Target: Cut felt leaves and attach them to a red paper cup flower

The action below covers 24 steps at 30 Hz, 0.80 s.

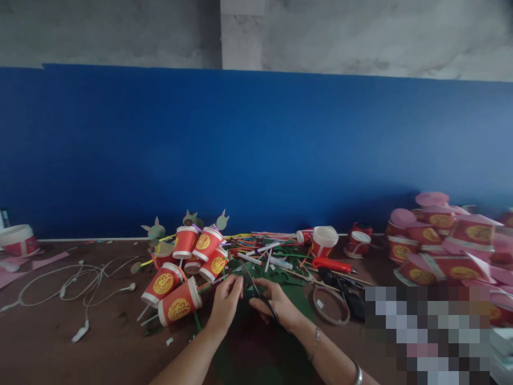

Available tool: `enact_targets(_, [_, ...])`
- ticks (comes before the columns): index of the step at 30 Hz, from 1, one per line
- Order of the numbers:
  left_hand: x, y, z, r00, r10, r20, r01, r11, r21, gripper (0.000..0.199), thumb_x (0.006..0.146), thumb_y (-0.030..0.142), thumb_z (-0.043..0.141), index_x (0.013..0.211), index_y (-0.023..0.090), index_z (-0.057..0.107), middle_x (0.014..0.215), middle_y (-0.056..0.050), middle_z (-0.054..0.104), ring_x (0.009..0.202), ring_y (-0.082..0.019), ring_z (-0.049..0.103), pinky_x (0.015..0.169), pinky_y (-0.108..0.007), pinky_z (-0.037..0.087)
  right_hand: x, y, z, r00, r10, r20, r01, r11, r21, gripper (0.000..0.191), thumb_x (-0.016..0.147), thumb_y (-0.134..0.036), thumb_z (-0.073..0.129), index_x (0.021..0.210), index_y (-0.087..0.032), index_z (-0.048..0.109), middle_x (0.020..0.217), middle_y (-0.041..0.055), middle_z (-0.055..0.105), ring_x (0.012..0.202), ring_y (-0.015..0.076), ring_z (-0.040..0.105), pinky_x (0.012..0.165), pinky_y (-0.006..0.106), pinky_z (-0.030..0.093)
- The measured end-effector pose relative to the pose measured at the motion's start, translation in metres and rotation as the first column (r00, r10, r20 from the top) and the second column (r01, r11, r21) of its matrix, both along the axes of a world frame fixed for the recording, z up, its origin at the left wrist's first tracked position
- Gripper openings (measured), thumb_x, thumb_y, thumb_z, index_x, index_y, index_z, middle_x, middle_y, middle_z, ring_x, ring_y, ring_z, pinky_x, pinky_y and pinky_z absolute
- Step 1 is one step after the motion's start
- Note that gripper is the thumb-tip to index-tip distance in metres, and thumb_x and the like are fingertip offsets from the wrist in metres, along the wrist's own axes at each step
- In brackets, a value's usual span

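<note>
Black-handled scissors [250, 276] are in my right hand [278, 303], its fingers wrapped round the handles. Their blades point up and to the left, open a little. Close beside the blades, my left hand [227, 297] is closed in a pinch. What sits between its fingertips is too small and dark to make out. Dark green paper [256, 347] lies below both hands. Just left of my left hand, several red-and-white paper cups [179, 302] with yellow emblems are heaped, some tilted on white sticks. Small green eared paper heads [222, 219] stick up behind them.
Markers [269, 247], coloured sticks and green scraps lie ahead of my hands. To the right are a red tool [332, 265], a tape ring [331, 306] and stacked cups with pink paper [441, 240]. White earphones [80, 332] trail at left. A blue panel [256, 149] stands behind.
</note>
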<state>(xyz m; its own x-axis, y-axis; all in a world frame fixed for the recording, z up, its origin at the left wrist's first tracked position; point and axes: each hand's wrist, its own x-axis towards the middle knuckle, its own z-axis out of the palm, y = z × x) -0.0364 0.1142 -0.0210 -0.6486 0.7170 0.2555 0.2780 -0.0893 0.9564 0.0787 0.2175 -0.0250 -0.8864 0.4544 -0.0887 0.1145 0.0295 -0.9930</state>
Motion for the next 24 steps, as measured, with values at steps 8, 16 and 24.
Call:
enact_targets(8, [-0.0025,0.0005,-0.0041,1.000,0.003,0.011,-0.003,1.000,0.003,0.036,0.084,0.042,0.044,0.057,0.018,0.044,0.054,0.004,0.042,0.051,-0.011,0.039,0.052,-0.021,0.031,-0.0005,0.0007,-0.0026,1.000,0.017,0.000,-0.017,1.000,-0.013,0.062,0.064,-0.039,0.072,0.113,-0.011,0.047,0.046,-0.0082,0.051,0.036,0.0069,0.046,0.034,0.017,0.037])
enact_targets(16, [-0.0026,0.0002,-0.0051,0.999,-0.047,-0.004,0.047,0.999,0.008,0.034,0.084,0.038,0.045,0.057,0.018,0.045,0.055,0.004,0.041,0.054,-0.011,0.039,0.053,-0.021,0.031,-0.0001,-0.0028,0.0037,1.000,0.021,-0.001,-0.021,0.999,-0.046,0.061,0.063,-0.041,0.072,0.111,-0.011,0.049,0.049,-0.0067,0.054,0.037,0.0077,0.049,0.038,0.018,0.039])
enact_targets(24, [-0.0022,-0.0008,-0.0044,1.000,-0.022,0.007,0.022,1.000,-0.011,0.037,0.084,0.041,0.045,0.056,0.018,0.042,0.054,0.005,0.039,0.052,-0.010,0.037,0.051,-0.021,0.029,0.0002,-0.0012,0.0012,1.000,0.006,-0.010,-0.007,0.999,-0.042,0.063,0.062,-0.044,0.071,0.111,-0.010,0.049,0.045,-0.0090,0.049,0.034,0.0063,0.043,0.034,0.017,0.034])
